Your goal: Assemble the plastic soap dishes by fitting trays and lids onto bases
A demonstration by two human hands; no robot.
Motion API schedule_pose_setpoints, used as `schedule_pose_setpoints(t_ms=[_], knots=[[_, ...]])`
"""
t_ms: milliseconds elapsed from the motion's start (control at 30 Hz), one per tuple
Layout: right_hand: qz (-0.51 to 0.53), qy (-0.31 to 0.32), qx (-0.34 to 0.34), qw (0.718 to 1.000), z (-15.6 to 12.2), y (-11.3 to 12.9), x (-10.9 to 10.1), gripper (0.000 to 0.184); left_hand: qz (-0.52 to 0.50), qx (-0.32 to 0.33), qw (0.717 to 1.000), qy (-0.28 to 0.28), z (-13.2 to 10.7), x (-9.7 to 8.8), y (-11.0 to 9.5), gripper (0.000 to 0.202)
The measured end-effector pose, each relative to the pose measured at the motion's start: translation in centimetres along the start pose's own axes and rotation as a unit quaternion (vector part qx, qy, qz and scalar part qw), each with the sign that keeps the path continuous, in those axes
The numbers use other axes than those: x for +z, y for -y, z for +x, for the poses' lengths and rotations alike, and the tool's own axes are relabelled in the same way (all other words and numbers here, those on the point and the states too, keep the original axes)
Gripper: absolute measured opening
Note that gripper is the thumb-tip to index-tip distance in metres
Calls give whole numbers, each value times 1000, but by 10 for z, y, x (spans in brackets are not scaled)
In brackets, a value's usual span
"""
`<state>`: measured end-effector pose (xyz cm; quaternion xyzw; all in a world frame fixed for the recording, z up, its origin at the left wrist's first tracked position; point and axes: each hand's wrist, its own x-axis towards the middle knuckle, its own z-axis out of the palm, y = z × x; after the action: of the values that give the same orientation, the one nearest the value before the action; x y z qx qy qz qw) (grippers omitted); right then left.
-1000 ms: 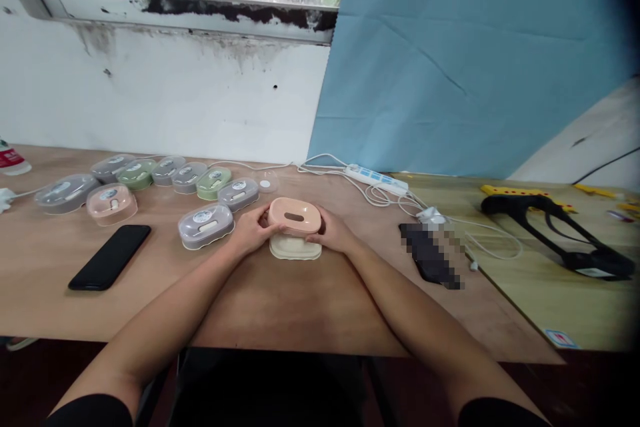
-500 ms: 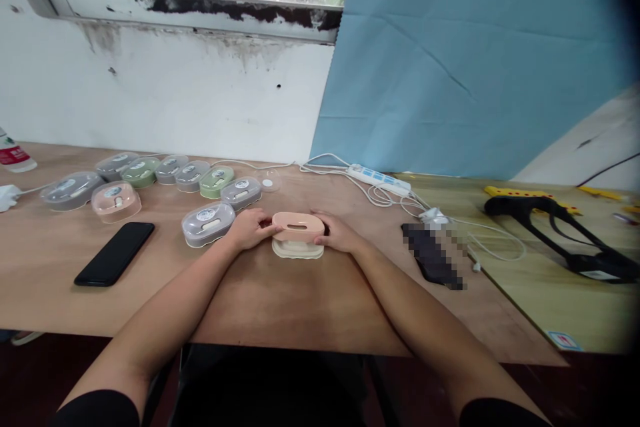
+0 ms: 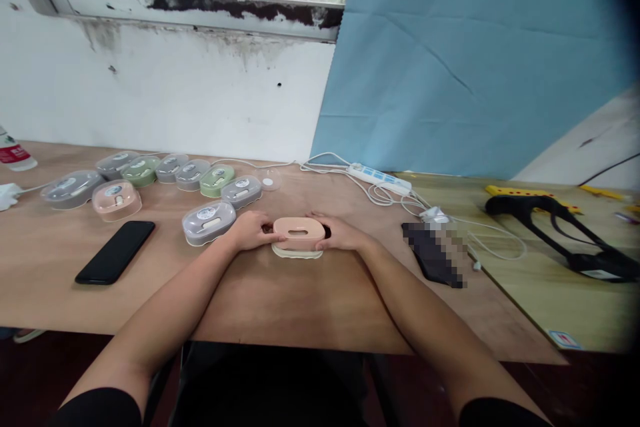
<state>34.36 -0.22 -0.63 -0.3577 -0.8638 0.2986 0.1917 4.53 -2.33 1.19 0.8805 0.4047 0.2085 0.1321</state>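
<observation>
On the table between my hands is an oval pink plastic soap box (image 3: 299,241), with a small slot in its top. Below the pink part shows a wavy-edged cream base (image 3: 297,254). My left hand (image 3: 254,231) grips the pink part at its left end, thumb along the front. At the right end my right hand (image 3: 339,233) holds it in the same way, thumb in front and fingers behind. A lidded grey box (image 3: 209,223) lies close to the left of my left hand.
Several similar boxes in grey, green and pink (image 3: 117,201) stand at the back left. A black phone (image 3: 116,252) lies left, and a partly blurred dark item (image 3: 431,255) right. Behind are a power strip (image 3: 379,179) and white cables. A black strap frame (image 3: 560,240) lies far right.
Both hands have pressed the pink part down, so it sits lower over the cream base and less of the base shows. The surrounding things have stayed in place.
</observation>
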Motion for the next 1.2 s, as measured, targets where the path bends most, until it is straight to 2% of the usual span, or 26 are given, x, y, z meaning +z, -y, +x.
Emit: schedule_pose_setpoints(t_ms=[100, 267, 533, 633, 767, 867, 1000, 1200], knots=[[3, -4, 11, 1000, 0, -1, 0, 93, -7, -11, 1000, 6, 0, 1, 1, 52], [17, -8, -1, 1000, 0, 2, 1, 92, -15, -9, 1000, 19, 0, -1, 0, 54], [-4, 0, 6, 1000, 1, -1, 1, 96, 49, 20, 997, 48, 1, -3, -3, 63], [6, -3, 16, 1000, 0, 2, -1, 97, 65, 17, 997, 40, -1, -3, -7, 63], [69, 18, -11, 997, -1, 14, -5, 85, 96, -1, 995, 17, -2, 0, -14, 65], [109, 13, 3, 994, -1, 21, -6, 82, 126, -25, 992, 9, -2, 3, -18, 60], [113, 2, 22, 993, 0, 21, -2, 88, 140, -36, 989, 1, -2, 6, -18, 57], [95, -17, 21, 995, 1, 19, 2, 87, 128, -23, 992, -4, -3, 7, -14, 62]])
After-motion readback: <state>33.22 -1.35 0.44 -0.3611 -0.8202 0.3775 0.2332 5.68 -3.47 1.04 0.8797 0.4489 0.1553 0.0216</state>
